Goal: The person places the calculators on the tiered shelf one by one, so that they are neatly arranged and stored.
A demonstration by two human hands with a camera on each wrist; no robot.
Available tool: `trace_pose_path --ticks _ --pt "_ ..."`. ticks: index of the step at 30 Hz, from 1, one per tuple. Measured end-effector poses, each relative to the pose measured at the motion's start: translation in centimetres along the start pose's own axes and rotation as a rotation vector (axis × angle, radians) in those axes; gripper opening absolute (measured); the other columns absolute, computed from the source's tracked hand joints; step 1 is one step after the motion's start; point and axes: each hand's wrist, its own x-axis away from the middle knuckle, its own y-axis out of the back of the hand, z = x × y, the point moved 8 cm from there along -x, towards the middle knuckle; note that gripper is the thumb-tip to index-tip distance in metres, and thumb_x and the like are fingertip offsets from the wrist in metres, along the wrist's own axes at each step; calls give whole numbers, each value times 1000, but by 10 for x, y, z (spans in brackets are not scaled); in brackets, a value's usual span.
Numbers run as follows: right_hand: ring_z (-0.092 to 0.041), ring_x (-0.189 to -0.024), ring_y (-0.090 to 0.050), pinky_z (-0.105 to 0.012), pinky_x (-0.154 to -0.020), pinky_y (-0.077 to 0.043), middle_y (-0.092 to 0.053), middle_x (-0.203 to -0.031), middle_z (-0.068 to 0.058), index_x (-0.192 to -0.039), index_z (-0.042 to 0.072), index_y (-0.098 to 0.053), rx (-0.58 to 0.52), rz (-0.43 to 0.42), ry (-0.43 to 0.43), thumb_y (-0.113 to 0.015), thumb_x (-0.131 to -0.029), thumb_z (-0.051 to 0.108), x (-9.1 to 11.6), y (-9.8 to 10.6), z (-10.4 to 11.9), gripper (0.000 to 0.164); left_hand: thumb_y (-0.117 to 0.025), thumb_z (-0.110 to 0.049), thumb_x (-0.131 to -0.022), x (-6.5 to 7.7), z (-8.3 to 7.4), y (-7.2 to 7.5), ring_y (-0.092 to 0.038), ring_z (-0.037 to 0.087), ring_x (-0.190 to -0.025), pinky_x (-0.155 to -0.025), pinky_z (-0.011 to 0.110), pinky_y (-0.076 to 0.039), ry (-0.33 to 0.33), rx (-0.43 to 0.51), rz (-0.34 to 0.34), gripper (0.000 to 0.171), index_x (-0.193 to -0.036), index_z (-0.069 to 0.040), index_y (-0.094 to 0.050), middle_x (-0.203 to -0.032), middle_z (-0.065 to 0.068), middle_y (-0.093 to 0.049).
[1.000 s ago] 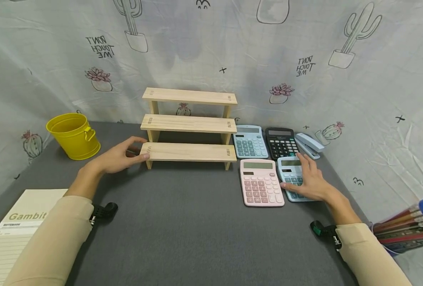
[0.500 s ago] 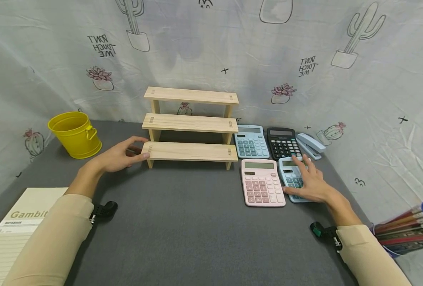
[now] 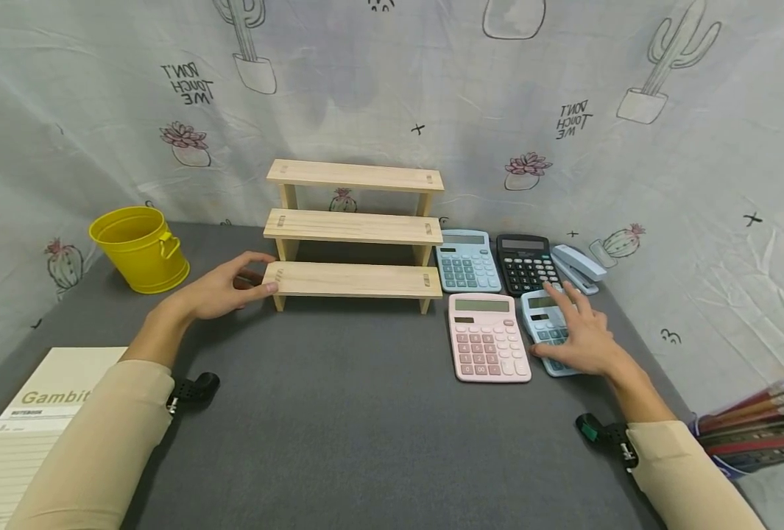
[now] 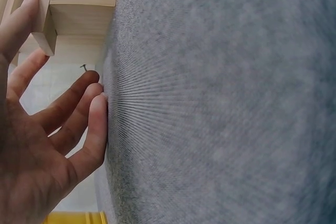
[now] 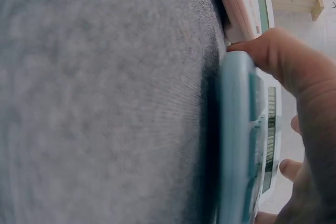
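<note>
My left hand (image 3: pixel 222 288) pinches the left end of the lowest step of a three-tier wooden shelf (image 3: pixel 358 280). In the left wrist view, the thumb lies on the step's front and the index finger touches its lower corner, the other fingers near the cloth. My right hand (image 3: pixel 580 338) spans a light-blue calculator (image 3: pixel 542 309) lying on the table. Its thumb hooks the calculator's left edge, while the fingers spread over the far edge and right side, hiding part of the keys. A pink calculator (image 3: pixel 489 338) lies just left, a narrow gap between them.
Behind lie another light-blue calculator (image 3: pixel 467 261), a black calculator (image 3: pixel 525 261) and a blue stapler (image 3: pixel 577 269). A yellow bucket (image 3: pixel 138 249) and a Gambit notebook (image 3: pixel 27 434) are at left. A pencil container (image 3: pixel 756 427) stands at the right edge. A printed curtain (image 3: pixel 365 88) hangs behind.
My right hand and the light-blue calculator under it have shifted slightly right, away from the pink one, the calculator turning a little. My left hand stays at the shelf.
</note>
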Motion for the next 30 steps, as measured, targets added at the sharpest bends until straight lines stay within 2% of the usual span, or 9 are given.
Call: trace_pose_path --ticks 7,12,23,30 --pt "-77 -130 -15 -92 -86 -23 6 -169 -26 -167 22 -8 -32 -58 1 -82 -85 41 4 11 2 112 -62 -49 -102 -1 0 1 -53 49 -130 -83 45 -58 -4 28 10 69 -157 -22 -31 -152 31 -42" --pt "-73 -139 -11 -88 -97 -16 4 -168 -28 -166 23 -15 -34 -112 65 -82 -85 38 3 26 15 106 -62 -49 -102 0 1 2 -53 49 -130 -83 45 -59 -2 24 4 69 -157 -22 -32 -153 30 -42" --pt "-73 -140 -7 -93 -91 -19 10 -171 -17 -165 32 -20 -90 -175 87 -83 -84 36 2 53 39 103 -62 -50 -101 1 2 1 -53 50 -130 -83 46 -59 0 25 -3 69 -157 -22 -32 -153 31 -42" --pt "-66 -146 -7 -91 -93 -22 5 -172 -15 -164 35 -23 -117 -216 140 -85 -82 35 -2 64 57 103 -62 -50 -101 1 3 0 -52 50 -131 -85 47 -59 -1 25 -8 69 -157 -21 -33 -152 30 -43"
